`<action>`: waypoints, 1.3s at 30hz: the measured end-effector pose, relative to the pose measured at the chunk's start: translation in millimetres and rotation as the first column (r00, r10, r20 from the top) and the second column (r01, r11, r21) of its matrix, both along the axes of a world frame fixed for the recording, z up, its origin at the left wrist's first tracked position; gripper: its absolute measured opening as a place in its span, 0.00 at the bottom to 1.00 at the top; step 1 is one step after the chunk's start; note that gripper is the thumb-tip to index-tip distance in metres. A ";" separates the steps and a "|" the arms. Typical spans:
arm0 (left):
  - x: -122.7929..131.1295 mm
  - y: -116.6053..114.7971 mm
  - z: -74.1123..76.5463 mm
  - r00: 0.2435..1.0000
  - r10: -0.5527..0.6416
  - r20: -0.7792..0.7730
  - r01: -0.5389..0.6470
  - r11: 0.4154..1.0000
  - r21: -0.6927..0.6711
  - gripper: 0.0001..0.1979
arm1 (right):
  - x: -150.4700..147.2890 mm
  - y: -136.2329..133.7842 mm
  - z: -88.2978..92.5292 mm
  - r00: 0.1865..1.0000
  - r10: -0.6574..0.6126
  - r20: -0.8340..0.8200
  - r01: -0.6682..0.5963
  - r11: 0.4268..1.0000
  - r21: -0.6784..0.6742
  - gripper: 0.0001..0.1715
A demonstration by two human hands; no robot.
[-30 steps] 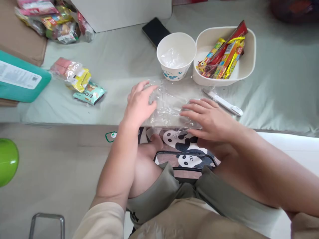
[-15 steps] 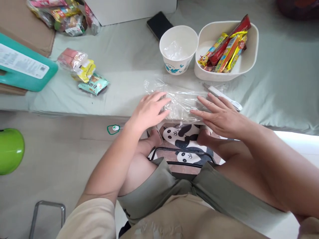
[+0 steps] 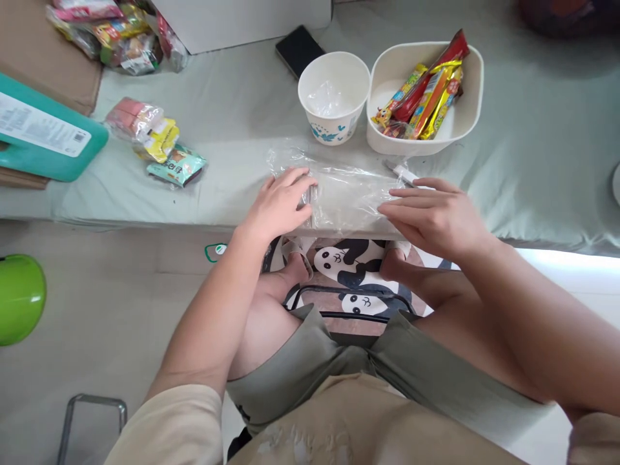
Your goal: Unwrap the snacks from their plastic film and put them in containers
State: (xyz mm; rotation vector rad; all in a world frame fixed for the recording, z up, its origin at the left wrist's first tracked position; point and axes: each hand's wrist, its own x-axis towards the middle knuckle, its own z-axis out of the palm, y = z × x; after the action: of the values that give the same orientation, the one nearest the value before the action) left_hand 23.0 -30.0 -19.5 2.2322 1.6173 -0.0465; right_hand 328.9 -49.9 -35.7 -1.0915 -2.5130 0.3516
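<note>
A crumpled sheet of clear plastic film [image 3: 346, 194] lies along the front edge of the cloth-covered surface, between my two hands. My left hand [image 3: 281, 201] rests on its left end, the fingers curved and the thumb apart from them. At the right end, my right hand [image 3: 433, 216] has its fingertips drawn together on the film, whose creases run toward them. Whether something flat lies under the film I cannot tell. A box cutter [image 3: 403, 173] with a pale handle sits just beyond my right hand, partly covered by it.
Behind the film stand a paper cup [image 3: 334, 123] with clear plastic inside and a white tub [image 3: 472, 123] of wrapped snack sticks. A phone [image 3: 298, 50] lies farther back. Small snack packs [image 3: 177, 165] and a teal container [image 3: 58, 161] are at left.
The film looks flatter and more stretched. My right hand's spread fingers have come together at its right end, and my left hand has shifted slightly left. The view has turned slightly.
</note>
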 end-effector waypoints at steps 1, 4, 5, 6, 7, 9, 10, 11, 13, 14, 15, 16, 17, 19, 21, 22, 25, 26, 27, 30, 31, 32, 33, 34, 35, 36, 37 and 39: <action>0.1 0.6 0.0 1.000 0.010 -0.001 -0.010 1.000 -0.002 0.26 | 2.4 -1.8 3.4 0.999 0.009 -0.041 -0.008 1.000 0.011 0.16; 1.4 1.5 0.2 0.999 0.034 0.004 -0.034 0.999 -0.011 0.26 | 13.3 -5.4 12.9 0.985 0.057 -0.165 -0.045 0.996 0.071 0.15; 2.0 1.7 0.1 0.999 0.041 0.007 -0.041 0.999 -0.013 0.26 | 17.6 -5.5 15.2 0.977 0.079 -0.200 -0.056 0.991 0.118 0.15; 2.4 1.9 0.0 0.999 0.048 0.010 -0.048 0.999 -0.013 0.26 | 21.9 -5.3 17.2 0.968 0.105 -0.228 -0.065 0.982 0.176 0.16; 2.6 2.1 -0.2 0.999 0.052 0.013 -0.052 0.999 -0.015 0.26 | 25.8 -4.8 19.0 0.963 0.121 -0.239 -0.067 0.973 0.223 0.16; 2.6 3.0 -0.6 0.998 0.061 0.017 -0.061 0.998 -0.019 0.26 | 31.4 -4.6 22.4 0.962 0.127 -0.243 -0.060 0.962 0.266 0.16; 2.3 3.6 -0.9 0.998 0.064 0.018 -0.064 0.998 -0.022 0.26 | 32.7 -5.3 24.4 0.964 0.112 -0.240 -0.052 0.968 0.246 0.15; 1.8 4.3 -1.2 0.998 0.066 0.019 -0.065 0.998 -0.025 0.26 | 33.0 -6.5 26.8 0.967 0.091 -0.238 -0.041 0.977 0.207 0.14; 0.5 5.6 -2.0 0.998 0.062 0.021 -0.061 0.998 -0.028 0.27 | 30.2 -10.5 32.6 0.968 0.066 -0.242 -0.038 0.993 0.116 0.12; -0.2 6.1 -2.5 0.998 0.061 0.021 -0.060 0.998 -0.026 0.27 | 27.4 -12.9 35.8 0.964 0.075 -0.254 -0.054 0.995 0.088 0.12; -1.0 6.7 -3.1 0.998 0.061 0.021 -0.061 0.998 -0.022 0.26 | 24.2 -15.2 39.0 0.960 0.086 -0.266 -0.070 0.995 0.069 0.12; -1.9 7.2 -4.0 0.998 0.063 0.019 -0.063 0.998 -0.021 0.26 | 20.6 -17.3 41.9 0.954 0.102 -0.283 -0.088 0.994 0.061 0.11; -3.0 7.7 -5.0 0.998 0.064 0.017 -0.064 0.998 -0.021 0.26 | 17.1 -19.0 44.4 0.949 0.111 -0.296 -0.101 0.994 0.048 0.11; -5.7 8.7 -7.2 0.998 0.064 0.019 -0.063 0.998 -0.027 0.26 | 11.2 -20.7 47.1 0.947 0.100 -0.307 -0.110 0.994 -0.016 0.09; -8.9 9.2 -8.4 0.997 0.060 0.042 -0.059 0.998 -0.030 0.26 | 7.7 -20.2 45.8 0.950 0.058 -0.307 -0.089 0.992 -0.089 0.09; -10.3 8.8 -7.8 0.996 0.063 0.066 -0.062 0.998 -0.017 0.25 | 7.0 -19.5 43.7 0.951 0.037 -0.307 -0.074 0.991 -0.110 0.10; -10.2 1.8 1.9 0.982 0.073 0.173 -0.090 0.991 0.094 0.21 | 7.3 -16.6 33.6 0.939 0.000 -0.343 -0.027 0.997 -0.075 0.09; -8.0 -3.0 7.8 0.977 0.054 0.207 -0.084 0.987 0.139 0.20 | 7.8 -15.9 30.0 0.931 -0.005 -0.364 -0.016 0.998 -0.054 0.09; -4.7 -8.8 14.3 0.972 0.019 0.234 -0.063 0.981 0.181 0.18 | 8.0 -15.5 26.6 0.922 -0.015 -0.386 -0.002 0.999 -0.044 0.08; 8.1 -28.1 31.4 0.959 -0.159 0.236 0.103 0.967 0.231 0.21 | 6.5 -15.5 18.5 0.876 -0.095 -0.473 0.062 0.994 -0.086 0.07; 11.5 -33.1 34.6 0.952 -0.208 0.223 0.160 0.963 0.216 0.20 | 5.1 -15.7 16.4 0.853 -0.132 -0.505 0.083 0.989 -0.119 0.06; 13.7 -36.5 36.4 0.949 -0.233 0.214 0.193 0.962 0.192 0.16 | 3.4 -15.9 14.5 0.828 -0.171 -0.534 0.103 0.983 -0.155 0.05; 14.3 -38.3 37.0 0.949 -0.233 0.211 0.201 0.966 0.161 0.12 | 1.4 -16.1 12.8 0.802 -0.210 -0.559 0.125 0.974 -0.188 0.04; 13.3 -38.4 36.9 0.953 -0.212 0.215 0.187 0.973 0.134 0.10 | -0.7 -16.1 11.3 0.777 -0.246 -0.580 0.145 0.966 -0.215 0.04; 11.0 -37.2 36.5 0.958 -0.178 0.227 0.155 0.981 0.114 0.11 | -2.7 -16.0 9.9 0.753 -0.277 -0.597 0.167 0.958 -0.234 0.04; 7.7 -35.2 36.4 0.959 -0.139 0.245 0.118 0.988 0.100 0.12 | -4.6 -15.7 8.8 0.733 -0.305 -0.608 0.191 0.950 -0.246 0.04; 3.9 -33.0 36.6 0.957 -0.105 0.270 0.084 0.993 0.087 0.12 | -6.1 -15.4 7.9 0.718 -0.329 -0.614 0.212 0.943 -0.257 0.04; -3.4 -29.1 38.3 0.942 -0.043 0.333 0.030 0.999 0.045 0.10 | -7.9 -14.5 6.9 0.696 -0.372 -0.614 0.236 0.927 -0.293 0.05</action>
State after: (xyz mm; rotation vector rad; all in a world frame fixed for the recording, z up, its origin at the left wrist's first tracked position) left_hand 19.6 -59.1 18.8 2.1563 1.4027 0.3403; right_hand 321.0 -64.4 -28.8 -1.1699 -1.6545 0.7496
